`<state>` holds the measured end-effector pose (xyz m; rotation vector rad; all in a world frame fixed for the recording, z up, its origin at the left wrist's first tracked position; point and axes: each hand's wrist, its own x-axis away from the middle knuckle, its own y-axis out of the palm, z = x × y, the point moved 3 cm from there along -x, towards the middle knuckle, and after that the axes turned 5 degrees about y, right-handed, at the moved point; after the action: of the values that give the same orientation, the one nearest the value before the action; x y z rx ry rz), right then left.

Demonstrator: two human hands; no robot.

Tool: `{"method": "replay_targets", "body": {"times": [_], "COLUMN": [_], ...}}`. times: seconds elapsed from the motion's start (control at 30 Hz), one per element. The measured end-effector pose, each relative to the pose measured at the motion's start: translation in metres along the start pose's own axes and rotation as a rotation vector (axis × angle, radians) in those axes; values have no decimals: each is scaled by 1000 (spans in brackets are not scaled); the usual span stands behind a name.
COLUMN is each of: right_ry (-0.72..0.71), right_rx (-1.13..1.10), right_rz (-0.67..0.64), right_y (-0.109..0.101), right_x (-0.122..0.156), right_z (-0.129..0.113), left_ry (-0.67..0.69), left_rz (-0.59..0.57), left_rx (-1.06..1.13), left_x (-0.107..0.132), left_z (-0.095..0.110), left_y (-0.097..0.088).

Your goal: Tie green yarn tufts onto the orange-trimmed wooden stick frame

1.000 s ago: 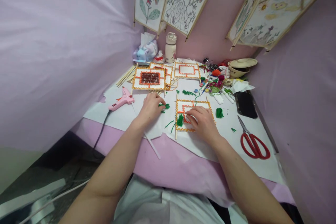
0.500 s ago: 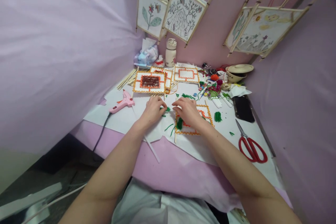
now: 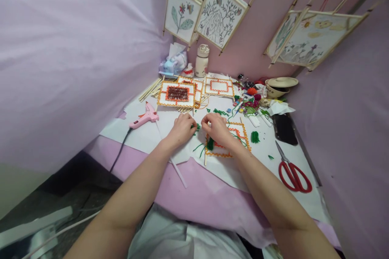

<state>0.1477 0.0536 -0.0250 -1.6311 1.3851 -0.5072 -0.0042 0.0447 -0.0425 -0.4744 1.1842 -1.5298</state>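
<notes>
The right bare hand point(image 3: 216, 126) has moved leftward since a second ago, from over the middle of the square white panel with orange scalloped yarn edging and thin wooden sticks point(image 3: 246, 139) to its far left corner, just beside the left bare hand point(image 3: 182, 127). The left hand is in nearly the same place, thumb and fingers drawn together against the small dark-green yarn pieces point(image 3: 198, 127); I cannot tell whether it grips them. The right thumb and forefinger come close together, and whether a strand lies between them I cannot tell. The panel lies near the middle of the near edge of the white-paper-covered table point(image 3: 261, 170), with a bundle of dark-green yarn point(image 3: 210, 143) on its left side. A second green yarn bundle point(image 3: 255, 137) lies just right of the panel. Toward the table's near right corner rest the red-handled metal scissors point(image 3: 293, 176), with a black flat phone point(image 3: 285, 129) beyond them along the right edge. The pink plastic glue gun point(image 3: 145, 118) lies near the left edge
</notes>
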Motion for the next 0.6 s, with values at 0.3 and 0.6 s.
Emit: {"method": "replay_targets", "body": {"times": [0.3, 0.6], "right_ry": [-62, -5], "right_rx": [117, -25], "right_rz": [-33, 6], "right_y": [5, 0], "right_x": [0, -1], "right_z": [6, 1], "left_ry": [49, 15], "left_rz": [94, 31], "left_rx": [9, -34], "left_x": [0, 1], "left_z": [2, 5], "left_y": [0, -1]}}
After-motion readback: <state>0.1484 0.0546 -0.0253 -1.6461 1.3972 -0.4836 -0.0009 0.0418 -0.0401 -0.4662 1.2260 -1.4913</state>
